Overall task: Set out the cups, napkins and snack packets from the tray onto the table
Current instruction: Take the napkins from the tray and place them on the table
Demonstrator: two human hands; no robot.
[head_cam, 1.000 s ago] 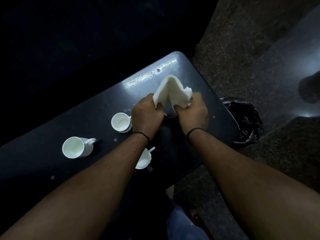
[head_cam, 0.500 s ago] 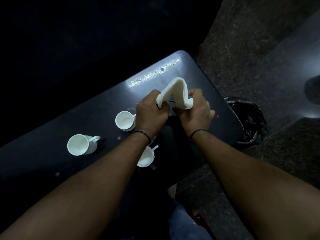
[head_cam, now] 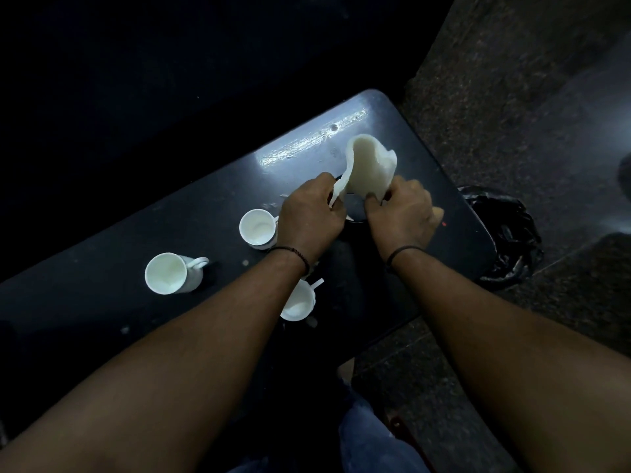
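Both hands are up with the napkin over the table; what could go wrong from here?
The left forearm crosses right above the near cup, so pulling back could tip it. The left hand sits close beside the middle cup and might nudge it. The napkin, pinched with the right hand, could tear if pulled apart hard.

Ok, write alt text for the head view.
Both hands, left hand and right hand, hold a white napkin up over a dark table. Three white cups stand there: one far left, one by the left hand, one under the left forearm.
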